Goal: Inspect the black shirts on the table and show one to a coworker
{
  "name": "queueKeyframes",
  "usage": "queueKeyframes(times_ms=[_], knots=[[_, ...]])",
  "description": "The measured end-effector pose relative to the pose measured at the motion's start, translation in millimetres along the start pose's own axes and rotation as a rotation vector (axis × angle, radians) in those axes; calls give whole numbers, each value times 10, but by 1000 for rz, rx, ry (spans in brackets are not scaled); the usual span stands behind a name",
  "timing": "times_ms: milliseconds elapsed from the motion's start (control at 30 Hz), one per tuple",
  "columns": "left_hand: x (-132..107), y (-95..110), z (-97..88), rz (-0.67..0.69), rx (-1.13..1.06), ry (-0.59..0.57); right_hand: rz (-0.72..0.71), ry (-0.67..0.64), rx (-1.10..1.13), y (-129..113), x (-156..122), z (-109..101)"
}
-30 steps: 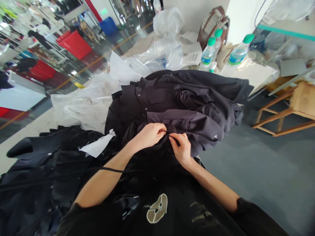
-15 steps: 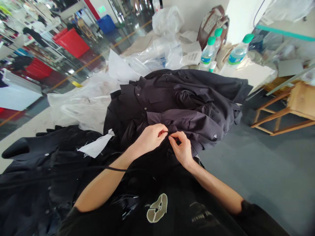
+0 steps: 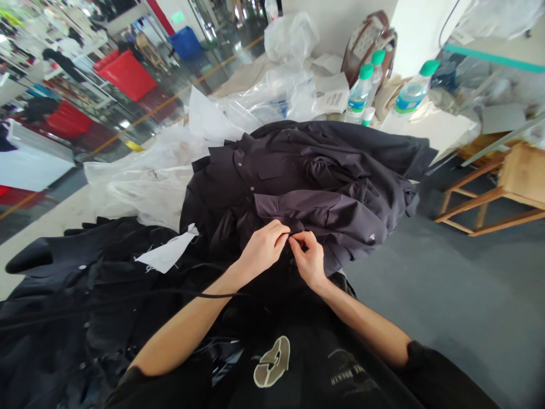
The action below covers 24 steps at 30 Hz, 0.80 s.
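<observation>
My left hand (image 3: 266, 245) and my right hand (image 3: 309, 258) meet at mid-view, fingertips almost touching. Both are closed in a pinch on a thin black strip (image 3: 291, 233); whether it is cord or a garment edge I cannot tell. Just beyond them lies a pile of dark jackets (image 3: 281, 162), with a sleeve (image 3: 336, 213) spread along its near side. Across my left forearm runs a black cord (image 3: 200, 293). To the left lies another dark jacket (image 3: 55, 307) with snap buttons, and a white fabric scrap (image 3: 168, 254) with frayed threads rests by its edge.
Clear plastic bags (image 3: 145, 187) lie behind the jackets on the pale table (image 3: 55, 218). Green-capped bottles (image 3: 412, 92) and a brown backpack (image 3: 361, 42) stand at the back right. A wooden stool (image 3: 506, 184) is on the right floor; red bins (image 3: 125, 74) are far left.
Both hands have shifted very slightly, the right one a little to the left, and stay pinched together. The cord across my left forearm has moved slightly. The jackets lie as before.
</observation>
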State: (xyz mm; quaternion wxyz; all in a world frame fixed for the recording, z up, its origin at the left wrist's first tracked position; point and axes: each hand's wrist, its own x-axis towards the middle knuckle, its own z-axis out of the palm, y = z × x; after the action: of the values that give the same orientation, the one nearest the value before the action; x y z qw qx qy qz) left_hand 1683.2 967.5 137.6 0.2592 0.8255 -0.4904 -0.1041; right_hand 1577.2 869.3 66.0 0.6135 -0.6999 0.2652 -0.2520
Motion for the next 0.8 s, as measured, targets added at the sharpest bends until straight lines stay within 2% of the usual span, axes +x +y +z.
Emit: queueKeyframes(times_ms=[300, 467, 600, 800], knots=[[-134, 6, 70, 66, 62, -12, 1, 41, -19, 106, -46, 77], [-206, 12, 129, -60, 137, 85, -148, 99, -87, 80, -19, 87], [-160, 2, 127, -109, 235, 38, -247, 113, -141, 90, -17, 72], [1, -55, -5, -131, 255, -77, -238, 60, -175, 119, -35, -5]])
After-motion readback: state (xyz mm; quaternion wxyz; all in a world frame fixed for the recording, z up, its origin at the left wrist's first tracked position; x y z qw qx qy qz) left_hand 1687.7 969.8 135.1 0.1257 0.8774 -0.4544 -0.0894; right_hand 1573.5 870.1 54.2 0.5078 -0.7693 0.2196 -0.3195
